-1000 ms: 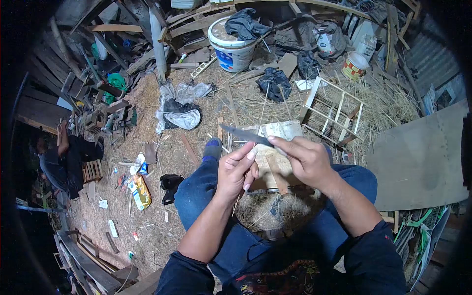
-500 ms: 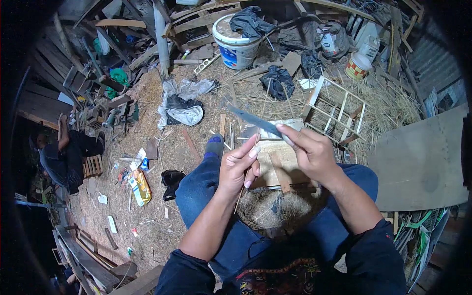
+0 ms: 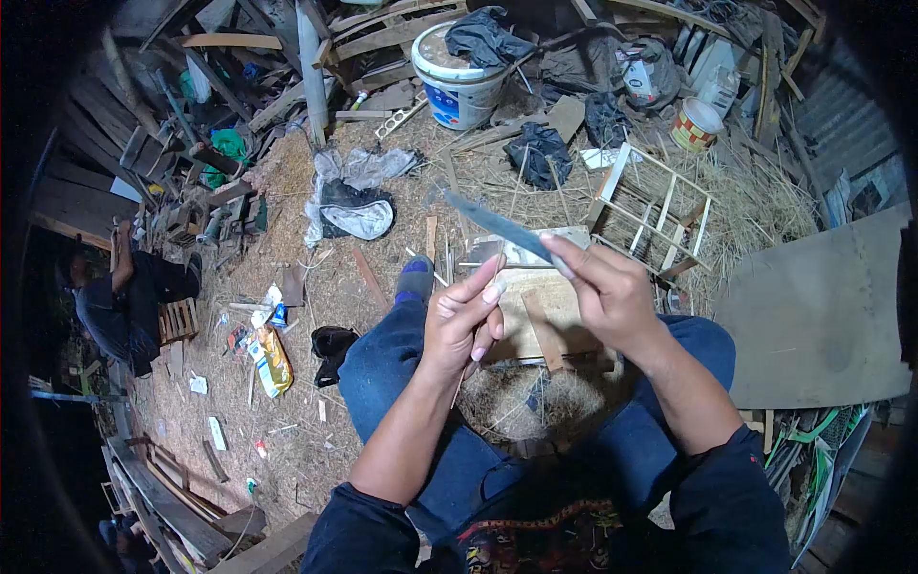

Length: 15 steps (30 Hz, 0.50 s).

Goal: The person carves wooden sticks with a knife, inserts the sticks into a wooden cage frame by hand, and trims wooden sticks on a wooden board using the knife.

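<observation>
My right hand (image 3: pixel 604 289) is closed around the handle of a knife, whose grey blade (image 3: pixel 502 227) points up and to the left. The fingers of my left hand (image 3: pixel 463 325) pinch a thin wooden stick (image 3: pixel 459 381), which slants down past the palm. The blade lies just above the stick's upper end; whether the two touch, I cannot tell. Below my hands, between my knees, is a pale wooden board (image 3: pixel 512 330) with a brown wood strip (image 3: pixel 541 328) lying on it.
A small wooden frame (image 3: pixel 660 212) stands ahead right, near a black plastic bag (image 3: pixel 538 156). Further off is a white bucket (image 3: pixel 461 91). A large flat panel (image 3: pixel 813 316) lies at right. Another person (image 3: pixel 120 306) sits at far left. Shavings and scraps cover the ground.
The knife has shifted slightly, its tip now a little higher and its handle slightly right. My left hand stays nearly in place, still pinching the stick.
</observation>
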{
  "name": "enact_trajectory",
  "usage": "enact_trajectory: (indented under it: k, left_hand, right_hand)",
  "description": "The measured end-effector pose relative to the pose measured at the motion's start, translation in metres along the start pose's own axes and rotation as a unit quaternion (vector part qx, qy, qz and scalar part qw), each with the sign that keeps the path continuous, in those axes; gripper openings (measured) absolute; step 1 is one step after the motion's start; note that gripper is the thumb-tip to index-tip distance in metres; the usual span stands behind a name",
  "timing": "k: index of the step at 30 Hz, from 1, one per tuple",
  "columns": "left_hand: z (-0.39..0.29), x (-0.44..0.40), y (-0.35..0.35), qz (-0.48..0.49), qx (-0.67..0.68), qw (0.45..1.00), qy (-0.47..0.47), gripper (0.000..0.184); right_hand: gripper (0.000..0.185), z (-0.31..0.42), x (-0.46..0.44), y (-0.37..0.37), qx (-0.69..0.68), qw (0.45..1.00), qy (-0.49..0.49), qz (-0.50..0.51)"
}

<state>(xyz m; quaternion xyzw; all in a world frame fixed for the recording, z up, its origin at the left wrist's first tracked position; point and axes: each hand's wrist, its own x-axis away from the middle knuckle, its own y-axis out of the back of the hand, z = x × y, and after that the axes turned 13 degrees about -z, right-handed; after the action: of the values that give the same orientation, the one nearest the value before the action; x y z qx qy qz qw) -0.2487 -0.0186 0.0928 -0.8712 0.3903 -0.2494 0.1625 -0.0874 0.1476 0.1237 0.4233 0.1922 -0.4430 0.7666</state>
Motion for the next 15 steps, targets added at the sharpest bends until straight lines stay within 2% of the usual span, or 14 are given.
enact_trajectory:
  k: [5,8,10,13,15]
  left_hand:
    - [0.001,-0.004,0.002,0.005,0.032,0.999,-0.015,0.034]
    - [-0.003,-0.001,-0.001,0.007,0.019,1.000,-0.008,0.032]
    - [0.001,-0.003,0.001,-0.001,0.012,1.000,-0.019,0.039]
    - [-0.004,-0.001,-0.001,-0.002,-0.021,1.000,-0.017,0.039]
    - [0.001,-0.001,0.002,-0.002,-0.007,1.000,-0.023,0.039]
  right_hand:
    - [0.053,0.012,0.005,0.002,0.011,0.999,0.024,0.041]
    - [0.054,0.008,0.004,-0.001,0.014,1.000,0.003,0.019]
    - [0.055,0.011,0.005,0.002,0.019,0.999,0.013,0.047]
    - [0.056,0.004,0.003,-0.004,-0.020,1.000,0.012,-0.010]
    - [0.056,0.006,0.004,-0.001,-0.004,1.000,-0.001,0.004]
